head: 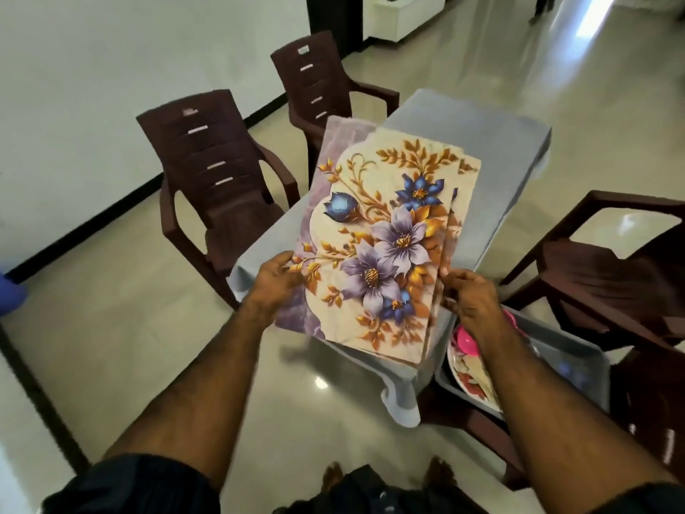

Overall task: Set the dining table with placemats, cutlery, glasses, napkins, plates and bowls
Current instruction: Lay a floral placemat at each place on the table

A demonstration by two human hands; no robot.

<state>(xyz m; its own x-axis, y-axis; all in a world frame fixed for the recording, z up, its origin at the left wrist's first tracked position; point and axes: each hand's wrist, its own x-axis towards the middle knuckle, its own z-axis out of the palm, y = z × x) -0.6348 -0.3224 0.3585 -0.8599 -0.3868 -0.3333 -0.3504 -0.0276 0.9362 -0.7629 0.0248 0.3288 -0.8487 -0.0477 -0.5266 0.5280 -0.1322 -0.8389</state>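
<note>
- Holding the stack of floral placemats (381, 246) in the air over the near end of the table (470, 139), you are at the very first step by my reading: the grey cloth shows nothing laid on it yet.
- Your left hand (276, 283) grips the stack's left edge, thumb on the printed face and the other fingers hidden beneath.
- Your right hand (469, 294) pinches the right edge, where the mats are fanned apart, as if picking off the top one.
- Both forearms reach forward and slightly inward, and the stack is tilted with its far edge raised.
- Next, you likely need to peel one mat free and lay it flat in front of a chair (218, 187).
- Plates (472, 376) and something pink wait in the grey bin (578, 365) under your right wrist, on a seat beside the table.
</note>
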